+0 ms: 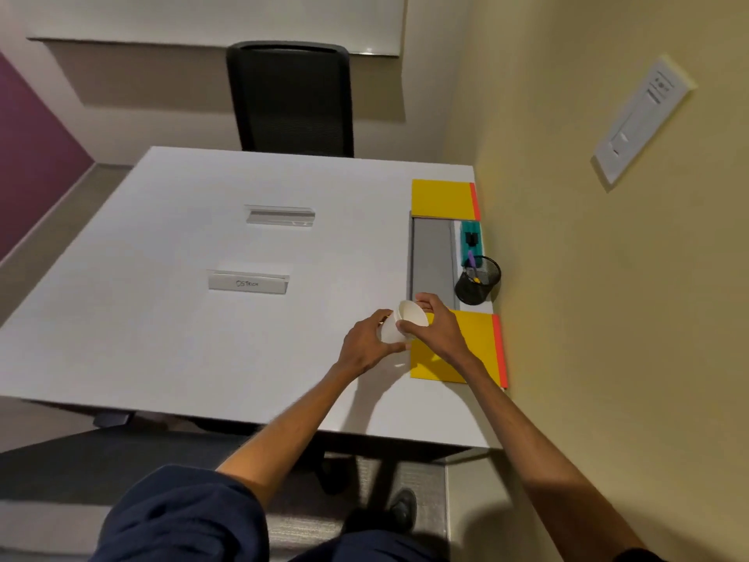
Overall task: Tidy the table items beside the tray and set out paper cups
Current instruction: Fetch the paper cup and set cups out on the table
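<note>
White paper cups (401, 324), nested and tilted on their side, are held above the white table (162, 277) by both hands. My left hand (367, 346) grips the lower cup from the left. My right hand (435, 328) holds the upper cup by its rim, whose open mouth (411, 312) faces up and away. A grey tray (431, 261) lies just beyond the hands, near the right edge. Yellow notepads with orange spines lie at either end of it: one far (444, 198), one near (478, 350) under my right wrist.
A black mesh pen holder (478, 279) and a teal box (470, 241) stand right of the tray by the wall. Two clear name-card holders (279, 215) (247, 281) sit mid-table. A black chair (289, 99) faces the far edge. The yellow wall carries a switch plate (642, 121).
</note>
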Action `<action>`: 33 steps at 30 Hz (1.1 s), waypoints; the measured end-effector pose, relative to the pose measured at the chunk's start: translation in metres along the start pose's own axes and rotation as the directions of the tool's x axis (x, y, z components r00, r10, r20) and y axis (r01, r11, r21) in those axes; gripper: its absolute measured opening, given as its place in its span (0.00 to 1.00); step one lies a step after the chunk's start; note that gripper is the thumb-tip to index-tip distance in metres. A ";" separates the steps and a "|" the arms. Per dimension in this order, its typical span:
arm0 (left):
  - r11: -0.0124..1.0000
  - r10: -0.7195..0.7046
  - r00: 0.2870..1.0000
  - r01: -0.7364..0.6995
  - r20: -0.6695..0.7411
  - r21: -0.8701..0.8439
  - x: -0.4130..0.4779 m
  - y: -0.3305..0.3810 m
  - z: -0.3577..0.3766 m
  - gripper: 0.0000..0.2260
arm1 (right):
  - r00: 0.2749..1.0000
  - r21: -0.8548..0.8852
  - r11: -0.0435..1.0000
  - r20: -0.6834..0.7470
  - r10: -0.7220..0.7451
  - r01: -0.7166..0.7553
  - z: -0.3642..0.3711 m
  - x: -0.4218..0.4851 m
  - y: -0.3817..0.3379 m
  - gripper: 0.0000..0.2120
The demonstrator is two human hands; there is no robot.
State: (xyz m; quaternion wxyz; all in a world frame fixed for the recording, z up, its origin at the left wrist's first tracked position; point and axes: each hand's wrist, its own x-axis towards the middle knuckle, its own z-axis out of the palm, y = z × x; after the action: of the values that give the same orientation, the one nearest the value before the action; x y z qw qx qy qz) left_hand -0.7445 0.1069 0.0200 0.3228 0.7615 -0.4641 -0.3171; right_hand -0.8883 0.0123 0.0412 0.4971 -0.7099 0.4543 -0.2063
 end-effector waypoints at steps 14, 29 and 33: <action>0.982 -0.188 0.891 0.176 -0.413 -0.067 -0.092 -0.056 -0.154 0.32 | 0.939 0.294 0.931 0.197 -0.281 0.217 0.109 0.005 -0.115 0.24; 0.963 -0.267 0.721 0.179 -0.639 -0.201 -0.229 -0.135 -0.284 0.30 | 0.954 0.505 0.842 0.111 -0.280 0.188 0.252 -0.093 -0.205 0.26; 0.967 -0.254 0.665 0.152 -0.702 -0.207 -0.273 -0.159 -0.309 0.30 | 0.956 0.530 0.830 0.111 -0.271 0.173 0.294 -0.129 -0.223 0.25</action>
State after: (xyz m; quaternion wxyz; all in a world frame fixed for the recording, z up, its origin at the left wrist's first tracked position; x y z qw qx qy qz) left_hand -0.5232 0.4737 0.1277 0.4909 0.8485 -0.1897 -0.0550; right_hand -0.6355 0.2951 0.1374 0.6803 -0.6150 0.2494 -0.3111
